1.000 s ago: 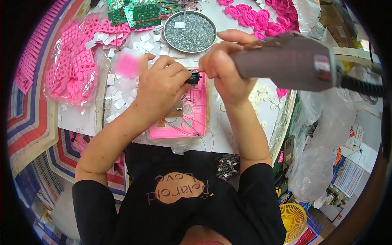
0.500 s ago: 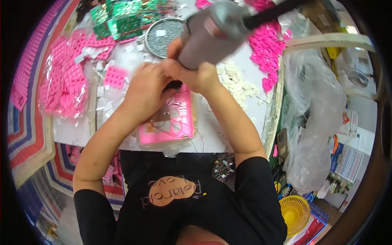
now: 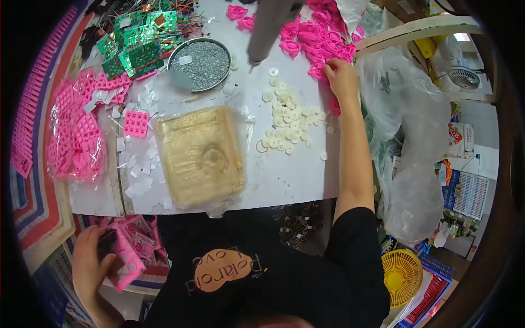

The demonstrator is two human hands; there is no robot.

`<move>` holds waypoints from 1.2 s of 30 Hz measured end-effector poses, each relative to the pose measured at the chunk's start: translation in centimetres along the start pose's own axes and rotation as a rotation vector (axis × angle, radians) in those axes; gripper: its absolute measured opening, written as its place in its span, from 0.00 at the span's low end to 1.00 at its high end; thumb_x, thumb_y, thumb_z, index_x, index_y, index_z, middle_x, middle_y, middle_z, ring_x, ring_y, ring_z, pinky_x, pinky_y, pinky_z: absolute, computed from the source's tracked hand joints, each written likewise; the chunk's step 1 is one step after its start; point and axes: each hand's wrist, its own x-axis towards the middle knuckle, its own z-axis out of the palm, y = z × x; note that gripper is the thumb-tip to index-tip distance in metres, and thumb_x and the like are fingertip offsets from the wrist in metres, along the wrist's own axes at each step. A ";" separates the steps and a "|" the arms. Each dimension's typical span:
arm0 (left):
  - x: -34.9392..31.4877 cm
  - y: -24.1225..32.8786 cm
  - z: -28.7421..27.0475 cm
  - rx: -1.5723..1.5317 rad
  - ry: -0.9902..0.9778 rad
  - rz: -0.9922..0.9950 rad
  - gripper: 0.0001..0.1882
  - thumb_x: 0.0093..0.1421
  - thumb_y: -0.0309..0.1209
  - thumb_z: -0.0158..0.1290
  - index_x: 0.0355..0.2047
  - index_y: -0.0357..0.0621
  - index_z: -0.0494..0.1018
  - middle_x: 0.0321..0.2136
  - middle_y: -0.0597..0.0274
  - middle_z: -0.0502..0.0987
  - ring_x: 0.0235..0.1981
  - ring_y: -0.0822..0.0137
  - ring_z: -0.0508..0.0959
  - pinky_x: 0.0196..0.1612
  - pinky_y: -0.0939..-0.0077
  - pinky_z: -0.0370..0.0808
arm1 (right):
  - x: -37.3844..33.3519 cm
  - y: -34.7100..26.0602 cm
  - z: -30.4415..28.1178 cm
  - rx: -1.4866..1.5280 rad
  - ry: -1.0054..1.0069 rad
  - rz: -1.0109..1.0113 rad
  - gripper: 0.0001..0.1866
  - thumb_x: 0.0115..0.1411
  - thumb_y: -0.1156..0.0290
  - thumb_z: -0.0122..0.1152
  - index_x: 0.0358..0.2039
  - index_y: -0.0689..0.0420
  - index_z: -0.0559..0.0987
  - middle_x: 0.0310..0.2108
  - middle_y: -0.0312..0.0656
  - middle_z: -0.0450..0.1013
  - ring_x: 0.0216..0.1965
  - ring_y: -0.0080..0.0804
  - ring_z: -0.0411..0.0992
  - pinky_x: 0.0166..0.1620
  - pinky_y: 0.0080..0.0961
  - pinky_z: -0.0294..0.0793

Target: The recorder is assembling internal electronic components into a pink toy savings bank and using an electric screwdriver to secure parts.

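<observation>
Down at the left, below the table edge, my left hand [image 3: 89, 262] is closed around a pink plastic case [image 3: 129, 263] with a dark part at its top. It is over an open container of similar pink cases [image 3: 145, 238]. My right hand [image 3: 344, 80] reaches to the far right of the table, fingertips pinched on a pink plastic ring at the edge of the pile of pink rings [image 3: 322, 41]. A grey electric screwdriver [image 3: 272, 27] hangs tip down over the table, held by neither hand. A yellowish wrapped pad [image 3: 199, 156] lies bare in front of me.
A round metal tray of small screws [image 3: 205, 65] stands at the back, beside green circuit boards with wires [image 3: 143, 35]. White discs [image 3: 290, 117] spread right of the pad. Left are a bag of pink keypads [image 3: 79, 131] and white paper bits. Clear plastic bags [image 3: 407, 136] hang at right.
My right hand has let go of the screwdriver and moved right to the pink rings. My left hand has taken the pink case off the pad, down to the lower left.
</observation>
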 end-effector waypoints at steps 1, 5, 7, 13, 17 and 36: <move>-0.2 0.1 0.6 -0.048 0.013 -0.005 0.31 0.44 0.22 0.64 0.52 0.39 0.71 0.49 0.46 0.76 0.52 0.43 0.74 0.56 0.56 0.70 | 0.1 -0.3 0.7 -0.038 -0.007 0.000 0.15 0.56 0.59 0.66 0.39 0.55 0.85 0.33 0.49 0.82 0.37 0.49 0.80 0.43 0.46 0.77; 4.3 3.9 2.1 -0.153 0.169 0.182 0.25 0.48 0.26 0.65 0.48 0.40 0.75 0.47 0.49 0.78 0.49 0.45 0.77 0.54 0.56 0.72 | -2.8 -4.6 -4.2 0.110 -0.419 0.118 0.11 0.56 0.65 0.64 0.34 0.57 0.85 0.28 0.48 0.81 0.31 0.42 0.80 0.36 0.39 0.77; 7.3 6.1 4.6 -0.206 0.263 0.379 0.23 0.48 0.27 0.67 0.46 0.40 0.75 0.44 0.51 0.79 0.47 0.46 0.77 0.51 0.56 0.73 | -7.3 -9.2 -4.9 0.545 -0.550 -0.006 0.08 0.57 0.71 0.65 0.33 0.61 0.83 0.24 0.41 0.78 0.27 0.29 0.76 0.34 0.27 0.74; 14.8 12.7 10.2 -0.244 0.328 0.782 0.36 0.52 0.40 0.66 0.58 0.39 0.69 0.57 0.49 0.70 0.59 0.48 0.70 0.61 0.47 0.65 | -15.7 -21.8 -2.5 0.591 -0.259 -0.617 0.08 0.50 0.74 0.70 0.27 0.56 0.77 0.24 0.38 0.72 0.28 0.38 0.70 0.33 0.33 0.71; 15.8 13.6 11.4 -0.001 0.261 0.756 0.39 0.56 0.47 0.62 0.62 0.37 0.67 0.58 0.50 0.70 0.62 0.51 0.68 0.65 0.45 0.61 | -16.7 -22.0 -1.6 0.458 -0.176 -0.638 0.10 0.48 0.73 0.71 0.24 0.55 0.75 0.24 0.39 0.70 0.30 0.41 0.69 0.35 0.37 0.67; 23.5 -30.2 -15.8 -0.319 1.230 -1.080 0.69 0.44 0.62 0.70 0.74 0.47 0.41 0.73 0.44 0.43 0.71 0.36 0.51 0.66 0.30 0.58 | -16.2 -23.1 -3.3 0.539 -0.364 -0.550 0.08 0.52 0.73 0.69 0.33 0.56 0.80 0.24 0.38 0.73 0.25 0.40 0.66 0.32 0.36 0.65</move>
